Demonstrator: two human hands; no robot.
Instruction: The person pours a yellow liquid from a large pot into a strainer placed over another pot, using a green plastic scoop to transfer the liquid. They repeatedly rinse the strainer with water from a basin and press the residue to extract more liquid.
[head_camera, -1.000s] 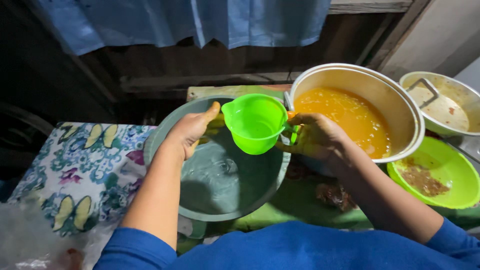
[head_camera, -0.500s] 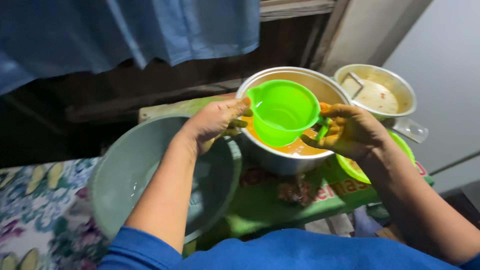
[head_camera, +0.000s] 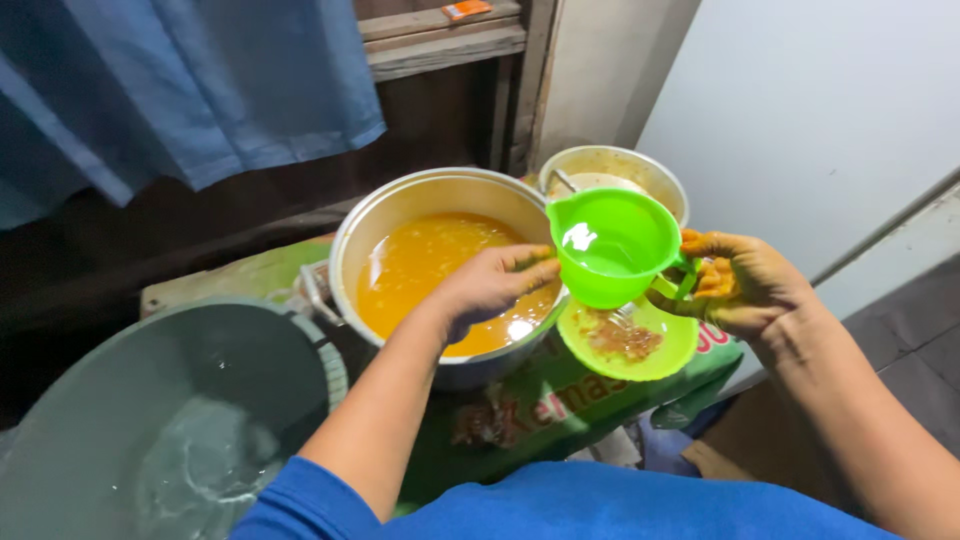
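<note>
I held the green jug (head_camera: 612, 246) up between both hands, above the far edge of the big metal pot (head_camera: 440, 265) and the small green bowl (head_camera: 628, 340). My right hand (head_camera: 745, 285), stained orange, had its grip closed round the jug's handle on the side away from the pot. My left hand (head_camera: 492, 285) did not clasp anything: its fingers were loosely curled, with only the fingertips (head_camera: 535, 272) pressed against the jug's wall to steady it.

A second earlier the jug had hung over the grey basin (head_camera: 170, 420) of water; since then I had carried it across, and the basin now lay well off to my left with the water in it rippled. A little clear liquid shone in the bottom of the jug, which sat nearly level, its spout pointing away from me. I judged that the rinsing at the basin was behind me and the jug had been brought to the orange broth in the pot.

Behind the jug stood another metal pot (head_camera: 612, 175) with a pale mash and a spoon in it. The small green bowl held brown scraps. All rested on a surface covered with a green sack (head_camera: 540, 400).
</note>
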